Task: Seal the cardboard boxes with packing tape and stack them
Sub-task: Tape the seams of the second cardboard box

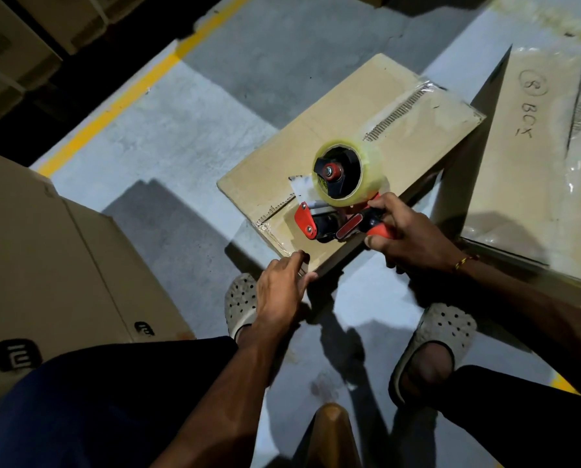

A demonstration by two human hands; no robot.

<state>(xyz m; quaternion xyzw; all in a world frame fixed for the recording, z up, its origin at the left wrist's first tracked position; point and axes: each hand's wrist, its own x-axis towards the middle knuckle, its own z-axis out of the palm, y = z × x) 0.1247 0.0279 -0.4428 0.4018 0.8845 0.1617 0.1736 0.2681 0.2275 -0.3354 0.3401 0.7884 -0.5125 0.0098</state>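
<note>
A flat cardboard box (333,130) lies on the grey floor in front of my feet, with clear tape along its middle seam. My right hand (407,234) grips the red handle of a tape dispenser (333,197), which carries a roll of clear tape and rests on the box's near end. My left hand (279,285) holds the box's near corner, fingers on its top and thumb at the edge.
A taller box (532,170) marked "BOX" stands right of the flat one. Another large box (46,265) is at my left. More boxes (15,38) sit in shadow at top left beyond a yellow floor line (120,99). A wooden post (333,434) rises between my knees.
</note>
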